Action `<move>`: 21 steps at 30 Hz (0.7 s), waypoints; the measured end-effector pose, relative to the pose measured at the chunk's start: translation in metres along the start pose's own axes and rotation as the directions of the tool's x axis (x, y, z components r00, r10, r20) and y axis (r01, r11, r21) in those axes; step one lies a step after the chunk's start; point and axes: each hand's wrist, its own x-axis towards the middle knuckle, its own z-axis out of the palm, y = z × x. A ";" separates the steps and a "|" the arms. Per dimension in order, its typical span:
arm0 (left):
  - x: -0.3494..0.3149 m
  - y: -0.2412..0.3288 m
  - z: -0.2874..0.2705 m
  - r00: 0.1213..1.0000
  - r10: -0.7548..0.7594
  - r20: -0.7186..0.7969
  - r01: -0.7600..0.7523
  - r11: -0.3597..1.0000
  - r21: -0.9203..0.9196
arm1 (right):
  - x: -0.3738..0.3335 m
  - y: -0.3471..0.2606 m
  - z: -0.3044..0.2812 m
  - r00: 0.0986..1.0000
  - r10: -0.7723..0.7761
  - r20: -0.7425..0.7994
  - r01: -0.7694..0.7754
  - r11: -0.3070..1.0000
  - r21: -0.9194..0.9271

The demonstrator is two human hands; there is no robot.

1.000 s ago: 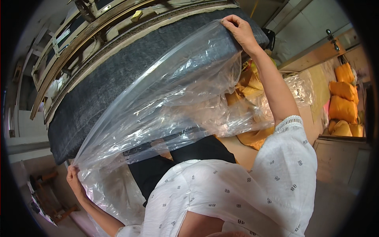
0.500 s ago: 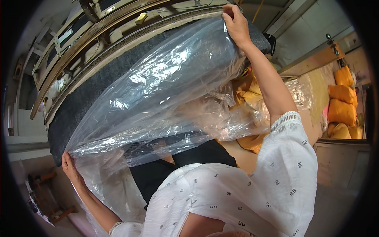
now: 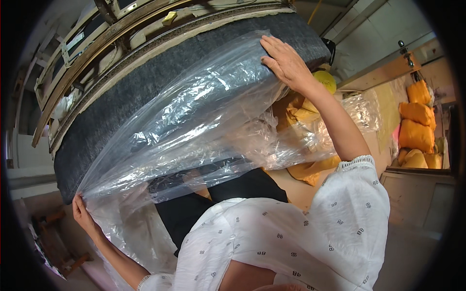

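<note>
A wide sheet of clear, crinkled plastic film [image 3: 179,104] lies over a long dark grey padded surface [image 3: 131,89] and hangs down across my lap. At the far left, my left hand [image 3: 84,213] is closed on a gathered edge of the film, by the near corner of the padded surface. My right hand [image 3: 287,65] rests on the film's upper right part, its fingers stretched out and the thumb apart. Between the hands the film runs in long, shiny folds. Part of the padded surface shows bare beyond its upper edge.
A machine frame with metal and wooden rails [image 3: 92,60] runs along the far side, a small yellow block [image 3: 170,18] on it. Yellow fabric [image 3: 310,169] and a yellow-green round thing [image 3: 325,81] lie right of the film. Orange bundles [image 3: 417,121] are stacked at far right.
My right hand has come down and nearer from the far edge, bringing the film with it and baring more of the grey surface. Its fingers have straightened. My left hand keeps its hold.
</note>
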 end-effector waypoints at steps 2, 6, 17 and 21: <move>-0.002 0.000 -0.007 1.000 0.002 0.012 -0.002 1.000 -0.011 | -0.003 -0.004 -0.001 1.000 0.006 0.007 -0.006 1.000 -0.004; -0.016 0.001 -0.015 1.000 -0.012 0.025 0.013 1.000 -0.022 | -0.014 -0.017 -0.006 1.000 -0.005 0.010 0.005 1.000 0.016; -0.011 0.012 -0.009 0.999 -0.029 -0.043 0.028 1.000 -0.002 | -0.002 0.026 0.002 0.995 0.096 0.023 -0.096 0.995 0.026; -0.018 0.013 -0.011 0.999 0.012 -0.031 -0.011 1.000 0.018 | 0.002 0.017 0.007 0.994 0.104 0.027 -0.103 0.994 -0.042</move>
